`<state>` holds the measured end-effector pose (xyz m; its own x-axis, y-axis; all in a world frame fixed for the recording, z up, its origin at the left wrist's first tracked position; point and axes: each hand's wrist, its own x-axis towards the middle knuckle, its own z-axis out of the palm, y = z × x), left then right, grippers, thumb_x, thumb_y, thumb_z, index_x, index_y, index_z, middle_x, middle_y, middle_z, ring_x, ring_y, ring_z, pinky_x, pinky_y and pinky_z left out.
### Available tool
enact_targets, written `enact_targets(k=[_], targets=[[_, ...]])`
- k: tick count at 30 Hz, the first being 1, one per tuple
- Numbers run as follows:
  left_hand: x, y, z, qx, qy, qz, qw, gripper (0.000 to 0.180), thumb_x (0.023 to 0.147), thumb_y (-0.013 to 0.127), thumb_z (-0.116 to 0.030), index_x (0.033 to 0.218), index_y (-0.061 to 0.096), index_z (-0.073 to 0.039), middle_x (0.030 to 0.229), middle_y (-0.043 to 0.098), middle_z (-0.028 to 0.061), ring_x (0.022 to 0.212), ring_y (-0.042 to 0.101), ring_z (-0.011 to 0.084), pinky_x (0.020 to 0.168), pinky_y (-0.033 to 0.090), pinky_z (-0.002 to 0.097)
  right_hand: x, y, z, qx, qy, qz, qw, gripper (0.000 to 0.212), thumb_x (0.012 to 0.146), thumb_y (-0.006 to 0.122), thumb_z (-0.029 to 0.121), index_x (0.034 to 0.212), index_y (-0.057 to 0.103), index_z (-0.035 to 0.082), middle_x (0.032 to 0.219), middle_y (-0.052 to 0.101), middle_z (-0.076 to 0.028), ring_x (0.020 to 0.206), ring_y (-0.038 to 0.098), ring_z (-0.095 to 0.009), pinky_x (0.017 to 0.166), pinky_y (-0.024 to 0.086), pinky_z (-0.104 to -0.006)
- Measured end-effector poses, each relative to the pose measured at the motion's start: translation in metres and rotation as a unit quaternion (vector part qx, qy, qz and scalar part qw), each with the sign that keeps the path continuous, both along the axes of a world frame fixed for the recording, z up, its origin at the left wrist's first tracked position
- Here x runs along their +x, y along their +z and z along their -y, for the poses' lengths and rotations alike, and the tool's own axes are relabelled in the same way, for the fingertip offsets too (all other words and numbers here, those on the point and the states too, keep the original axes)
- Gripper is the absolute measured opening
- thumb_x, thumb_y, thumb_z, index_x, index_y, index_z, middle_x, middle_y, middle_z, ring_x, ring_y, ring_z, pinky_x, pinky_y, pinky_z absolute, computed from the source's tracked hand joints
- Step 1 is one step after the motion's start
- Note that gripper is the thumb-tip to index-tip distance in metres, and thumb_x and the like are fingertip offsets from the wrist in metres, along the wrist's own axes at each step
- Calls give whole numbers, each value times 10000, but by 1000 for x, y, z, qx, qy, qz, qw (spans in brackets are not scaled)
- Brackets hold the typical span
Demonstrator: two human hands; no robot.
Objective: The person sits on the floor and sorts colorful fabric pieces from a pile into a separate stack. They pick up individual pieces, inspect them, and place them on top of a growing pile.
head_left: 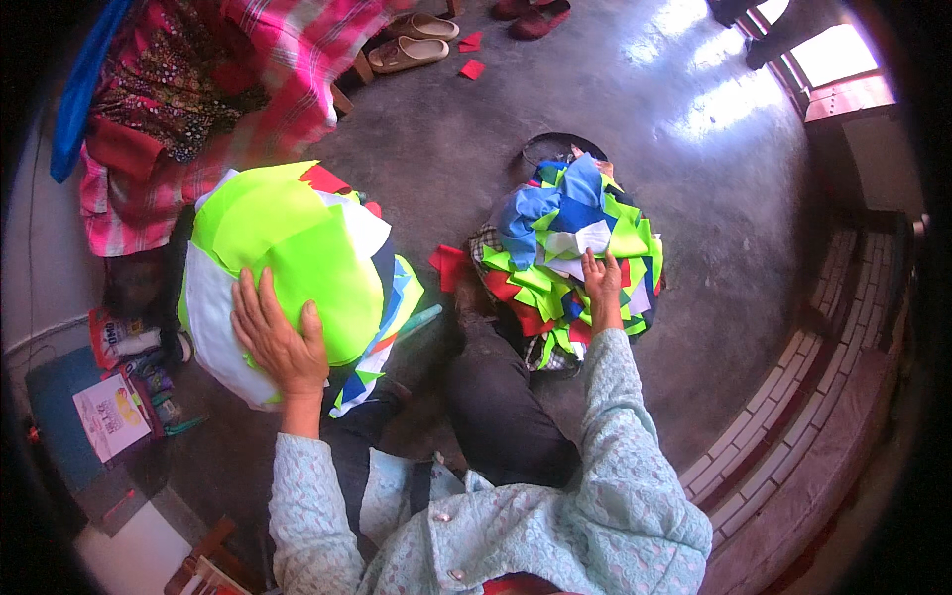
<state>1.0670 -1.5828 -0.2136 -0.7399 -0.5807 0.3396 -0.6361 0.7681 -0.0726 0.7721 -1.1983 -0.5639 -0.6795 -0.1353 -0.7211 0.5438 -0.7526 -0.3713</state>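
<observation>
Resting flat, open left hand (pixel 279 337) on neon-green fabric stack (pixel 297 248), long axis upper-left to lower-right; right hand (pixel 601 288), fingers spread, on scrap pile (pixel 565 238)

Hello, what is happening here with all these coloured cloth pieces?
A person sits on the floor between two heaps of fabric. The left hand lies flat on a stack of large neon green pieces, pressing it down. The right hand reaches into a mixed pile of smaller scraps in blue, green, red and white. Neither hand has lifted a piece. A few red scraps lie near some sandals.
</observation>
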Motion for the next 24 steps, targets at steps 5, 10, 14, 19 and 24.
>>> enact_targets(k=[5,10,14,19,24], targets=[[3,0,-1,3,4,-1,1000,640,932,387,-486,1390,386,-38,1463,358,181,1367,309,362,1105,210,492,-17,-4,16,-89,-45,61,993,557,925,588,175,1301,284,-102,1297,447,-280,1160,540,-375,924,526,-452],[1,-1,0,4,-3,-3,1000,640,935,386,-488,1387,387,-35,1462,359,181,1364,313,365,1104,213,491,-28,-19,13,16,-42,87,995,480,871,658,101,1196,375,-108,1180,521,-279,1096,574,-353,877,560,-426],[5,-3,-1,0,0,-8,1000,633,936,389,-487,1386,392,-41,1461,361,181,1362,317,365,1102,217,489,-19,-7,24,167,67,68,981,222,850,706,114,993,558,29,898,584,-80,765,583,-221,625,531,-328],[2,1,-2,-14,8,-3,1000,622,934,391,-490,1381,401,-58,1460,368,167,1356,328,359,1097,226,491,0,22,16,256,51,21,965,267,884,675,184,960,510,-11,771,582,-113,614,611,-240,485,526,-349],[5,1,-2,-34,18,-13,999,611,932,390,-497,1368,418,-70,1454,379,154,1350,338,350,1092,236,493,47,39,-19,530,126,-82,834,475,867,621,435,790,599,-33,753,648,-202,599,642,-281,492,495,-382]])
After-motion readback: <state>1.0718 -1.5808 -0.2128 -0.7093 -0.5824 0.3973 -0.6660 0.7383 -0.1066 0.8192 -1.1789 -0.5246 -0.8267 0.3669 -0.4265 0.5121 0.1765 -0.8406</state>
